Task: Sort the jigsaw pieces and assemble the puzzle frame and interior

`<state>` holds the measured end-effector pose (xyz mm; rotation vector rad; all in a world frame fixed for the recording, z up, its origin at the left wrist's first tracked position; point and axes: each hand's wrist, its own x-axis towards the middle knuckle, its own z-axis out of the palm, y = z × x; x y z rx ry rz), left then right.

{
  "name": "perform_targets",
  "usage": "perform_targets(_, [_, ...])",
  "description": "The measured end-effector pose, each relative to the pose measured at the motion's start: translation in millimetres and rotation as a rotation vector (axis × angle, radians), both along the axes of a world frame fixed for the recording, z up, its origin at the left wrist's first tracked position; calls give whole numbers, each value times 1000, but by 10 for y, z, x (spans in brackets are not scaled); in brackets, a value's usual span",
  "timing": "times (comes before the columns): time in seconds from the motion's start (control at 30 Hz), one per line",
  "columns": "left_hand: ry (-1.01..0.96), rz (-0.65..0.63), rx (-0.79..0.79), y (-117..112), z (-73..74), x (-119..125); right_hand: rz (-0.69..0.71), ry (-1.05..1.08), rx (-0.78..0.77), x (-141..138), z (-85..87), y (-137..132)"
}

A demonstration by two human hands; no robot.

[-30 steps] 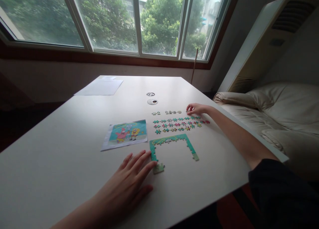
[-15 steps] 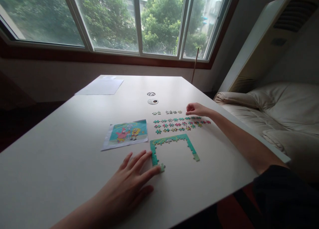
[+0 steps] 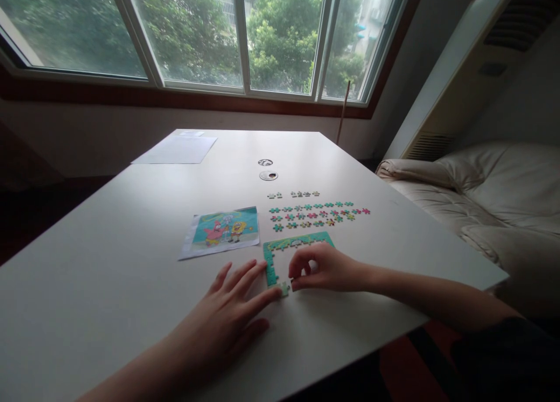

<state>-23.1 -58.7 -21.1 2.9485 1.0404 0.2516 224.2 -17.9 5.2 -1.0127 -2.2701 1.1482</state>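
Note:
A partly joined jigsaw border (image 3: 270,268), mostly green, lies on the white table. My left hand (image 3: 231,303) rests beside its left side, fingers spread flat, with fingertips touching the border and its light green lower-left piece (image 3: 284,289). Over the inside of the border is my right hand (image 3: 326,266), thumb and forefinger pinched on a small puzzle piece (image 3: 293,282), mostly covered by the fingertips, just right of that corner. The right hand and wrist hide the border's right side. Loose puzzle pieces (image 3: 308,206) lie in several rows beyond the border.
A printed cartoon picture (image 3: 225,233) lies left of the loose pieces. Farther back are two round table inserts (image 3: 268,175) and white paper sheets (image 3: 175,149). A cream sofa (image 3: 437,186) stands right of the table (image 3: 109,262), and a window spans the far wall.
My right hand has come back from the far row of loose pieces to the border's lower-left corner, with a small piece pinched. My left hand has stayed in place.

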Motion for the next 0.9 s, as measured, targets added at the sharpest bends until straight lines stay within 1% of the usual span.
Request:
perform_targets(0.07, [8,-3,-2,2,9,3,2,-15,47,-24,-34,4])
perform_targets(0.23, [29,2,-15,2,29,17,26,-42,275,-46,-107,24])
perform_targets(0.3, [22,4,-18,1,25,14,30,-54,323,-29,-115,23])
perform_targets(0.53, [2,-7,-12,3,10,2,30,-123,402,61,-92,-19])
perform_targets(0.9, [30,-12,5,8,-4,-2,31,-183,450,39,-112,-59])
